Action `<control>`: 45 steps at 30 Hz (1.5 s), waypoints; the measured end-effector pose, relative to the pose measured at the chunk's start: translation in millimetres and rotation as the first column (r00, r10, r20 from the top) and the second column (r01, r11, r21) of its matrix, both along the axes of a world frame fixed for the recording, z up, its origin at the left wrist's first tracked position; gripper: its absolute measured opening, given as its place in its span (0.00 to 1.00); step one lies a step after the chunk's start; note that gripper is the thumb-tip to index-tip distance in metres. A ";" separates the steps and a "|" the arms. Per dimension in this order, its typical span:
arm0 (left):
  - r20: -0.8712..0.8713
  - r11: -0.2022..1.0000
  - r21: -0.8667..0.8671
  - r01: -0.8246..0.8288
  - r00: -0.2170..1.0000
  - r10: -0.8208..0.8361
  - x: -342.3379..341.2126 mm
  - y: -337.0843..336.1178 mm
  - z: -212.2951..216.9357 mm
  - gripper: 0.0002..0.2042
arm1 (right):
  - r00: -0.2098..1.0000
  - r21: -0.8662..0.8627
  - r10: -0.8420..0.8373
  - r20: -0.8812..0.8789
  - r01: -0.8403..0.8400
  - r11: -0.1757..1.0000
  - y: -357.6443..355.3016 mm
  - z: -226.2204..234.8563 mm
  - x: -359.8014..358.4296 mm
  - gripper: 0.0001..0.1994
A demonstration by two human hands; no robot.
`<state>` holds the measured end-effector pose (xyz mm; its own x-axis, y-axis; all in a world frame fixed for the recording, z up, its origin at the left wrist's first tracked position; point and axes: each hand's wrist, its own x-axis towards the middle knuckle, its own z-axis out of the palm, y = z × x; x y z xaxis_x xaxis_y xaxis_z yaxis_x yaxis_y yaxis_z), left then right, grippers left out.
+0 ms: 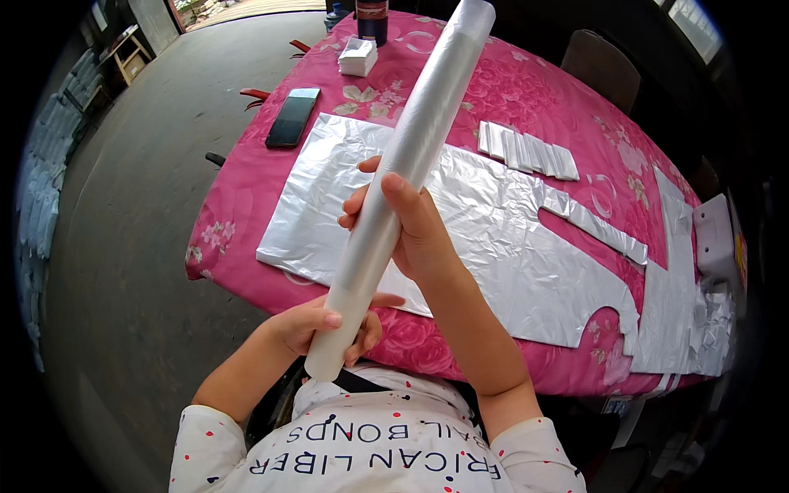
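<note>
A long roll of translucent white plastic film [427,123] slants up and to the right in front of me, lifted above the table. My right hand [415,222] is wrapped round its middle, thumb on the near side and fingertips showing past the left edge. Lower down, my left hand [316,324] grips the bottom end, with the thumb lying across it and the fingers behind. Beneath the roll, a stack of white plastic bags [485,238] with cut-out handles lies flat on the pink flowered tablecloth [238,222].
Small folded white packets [526,152] lie in a row behind the bags. A phone [293,117], a stack of white squares [357,57] and a dark bottle [372,20] are at the far left. More bags [666,312] and a white container [713,234] are at right. A chair [600,70] stands behind.
</note>
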<state>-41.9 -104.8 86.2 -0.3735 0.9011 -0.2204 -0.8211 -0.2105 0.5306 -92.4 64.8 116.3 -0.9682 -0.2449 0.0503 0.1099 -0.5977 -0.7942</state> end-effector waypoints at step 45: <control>-0.039 0.958 0.250 0.140 0.990 -0.135 -1.1 34.9 -52.9 0.34 | 0.998 0.492 0.060 -0.001 -0.052 0.869 54.8 -23.9 81.3 0.18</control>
